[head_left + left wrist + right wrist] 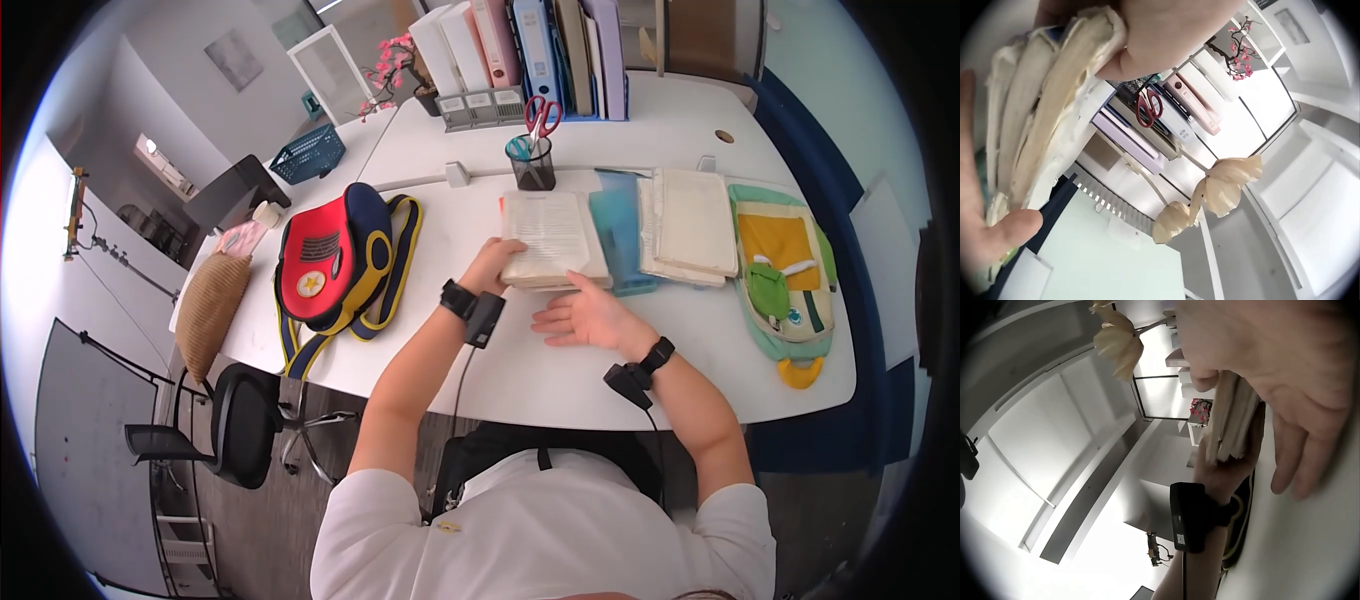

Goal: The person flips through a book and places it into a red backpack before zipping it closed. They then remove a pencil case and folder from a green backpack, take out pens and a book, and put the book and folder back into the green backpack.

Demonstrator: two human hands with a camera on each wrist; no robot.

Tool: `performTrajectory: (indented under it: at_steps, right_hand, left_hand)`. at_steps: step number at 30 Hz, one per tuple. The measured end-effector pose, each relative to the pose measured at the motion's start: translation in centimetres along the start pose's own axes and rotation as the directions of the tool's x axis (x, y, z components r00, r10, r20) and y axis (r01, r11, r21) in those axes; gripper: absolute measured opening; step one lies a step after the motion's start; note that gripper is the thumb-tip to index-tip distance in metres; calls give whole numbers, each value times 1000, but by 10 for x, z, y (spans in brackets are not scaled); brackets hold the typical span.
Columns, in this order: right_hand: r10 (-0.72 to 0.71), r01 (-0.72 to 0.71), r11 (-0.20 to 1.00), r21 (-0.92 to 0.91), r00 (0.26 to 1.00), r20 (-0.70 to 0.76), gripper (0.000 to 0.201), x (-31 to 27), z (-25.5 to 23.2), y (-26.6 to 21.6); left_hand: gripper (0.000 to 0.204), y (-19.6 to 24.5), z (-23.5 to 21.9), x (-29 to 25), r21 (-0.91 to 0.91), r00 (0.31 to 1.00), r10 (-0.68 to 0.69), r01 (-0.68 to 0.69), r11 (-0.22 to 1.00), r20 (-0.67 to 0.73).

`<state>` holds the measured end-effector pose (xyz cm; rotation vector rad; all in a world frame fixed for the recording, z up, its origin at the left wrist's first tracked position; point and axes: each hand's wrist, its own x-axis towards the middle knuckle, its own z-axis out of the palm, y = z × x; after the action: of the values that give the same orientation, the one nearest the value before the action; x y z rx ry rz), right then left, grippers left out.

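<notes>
From the head view I see my left hand (492,262) curled round the near left corner of the book (553,238), thumb on top and fingers under the edge. The book lies on the white desk (520,370), just in front of the black pen cup (531,163) and touching the blue folder (622,232) on its right. Its long axis runs away from me toward the shelf of binders (530,50); the open page faces up. The print on it is too small to read.

My right hand (590,318) lies flat on the desk just beside the book's near right corner, fingers spread and straight, holding nothing. I cannot tell whether its thumb touches the book.

A red backpack (335,258) sits to the left, and a green backpack (782,275) to the far right.
</notes>
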<state>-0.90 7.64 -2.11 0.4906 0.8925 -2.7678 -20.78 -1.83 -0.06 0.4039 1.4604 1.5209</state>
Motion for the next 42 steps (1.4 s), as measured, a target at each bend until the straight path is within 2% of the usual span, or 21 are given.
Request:
performTrajectory:
  at_steps: [3, 5, 8, 11, 12, 15, 16, 19, 20, 21, 22, 23, 24, 27, 28, 32, 35, 36, 39, 41, 42]
  right_hand:
    - [-168, 163, 980, 114, 985, 36, 71, -10, 18, 1]
    - [-355, 342, 927, 155, 933, 65, 72, -10, 24, 3]
    - [-476, 470, 871, 145, 879, 11, 67, -5, 28, 13]
    - [-530, 529, 846, 73, 848, -5, 57, -8, 35, 19]
    - [-519, 520, 848, 105, 854, -39, 55, -7, 33, 18]
    - [-479, 494, 853, 169, 869, -121, 51, -2, 19, 15]
    - [-469, 487, 857, 168, 873, -137, 50, 0, 16, 13]
    - [-475, 495, 859, 129, 866, -158, 53, 0, 16, 13]
    - [-479, 498, 860, 111, 863, -159, 54, 0, 19, 14]
    - [-486, 501, 859, 111, 864, -132, 55, 0, 19, 15]
    - [-492, 502, 857, 114, 864, -106, 55, 0, 18, 14]
    - [-497, 503, 856, 119, 864, -80, 56, 1, 17, 15]
    - [-490, 497, 859, 125, 868, -86, 56, 1, 17, 15]
    - [-479, 489, 861, 144, 872, -100, 56, 3, 16, 17]
    - [-476, 486, 862, 145, 874, -96, 56, 4, 16, 18]
    - [-466, 481, 870, 107, 874, -141, 54, -3, 21, 12]
    - [-464, 480, 872, 94, 873, -147, 52, -5, 21, 10]
    - [-464, 481, 872, 93, 872, -159, 52, -5, 20, 9]
    - [-463, 483, 871, 90, 868, -179, 51, -5, 19, 8]
    - [-467, 486, 870, 85, 866, -176, 52, -4, 18, 7]
    - [-470, 487, 871, 70, 865, -178, 52, -5, 18, 6]
  left_hand:
    - [35, 9, -2, -20, -172, 997, -62, 70, 983, 50]
    - [37, 5, 1, -34, -149, 995, -47, 60, 987, 88]
    - [42, -5, 13, -60, -131, 987, 0, 22, 991, 162]
    - [44, -7, 20, -73, -86, 976, -62, 81, 993, 209]
    - [48, -2, 25, -83, 9, 983, -91, 91, 996, 157]
    - [51, 0, 2, -82, 257, 969, -113, 54, 965, 220]
    - [51, 3, -6, -86, 355, 978, -39, -38, 934, 206]
    - [48, 10, -47, -94, 639, 953, 236, -302, 708, 189]
    - [46, 10, -76, -88, 729, 846, 462, -489, 479, 264]
    - [51, 24, -87, -101, 807, 812, 556, -445, 387, 181]
    - [50, 48, -89, -126, 914, 832, 538, -313, 260, 132]
    - [51, 49, -121, -128, 925, 661, 685, -376, -49, 305]
    - [56, 59, -136, -141, 942, 651, 688, -298, -156, 320]
    - [88, 58, -193, -170, 947, 816, 568, 85, -309, 112]
    - [104, 58, -206, -177, 937, 893, 437, 235, -258, -103]
    - [99, 56, -235, -185, 914, 899, 433, 233, -331, -72]
    - [95, 62, -240, -187, 925, 883, 460, 248, -290, -92]
    - [92, 60, -257, -181, 941, 848, 517, 262, -216, -117]
    - [78, 79, -285, -171, 916, 788, 589, 351, -193, -178]
    - [30, 98, -291, -173, 972, 681, 732, 150, -180, 30]
    - [22, 112, -279, -175, 971, 632, 775, 183, -154, 4]
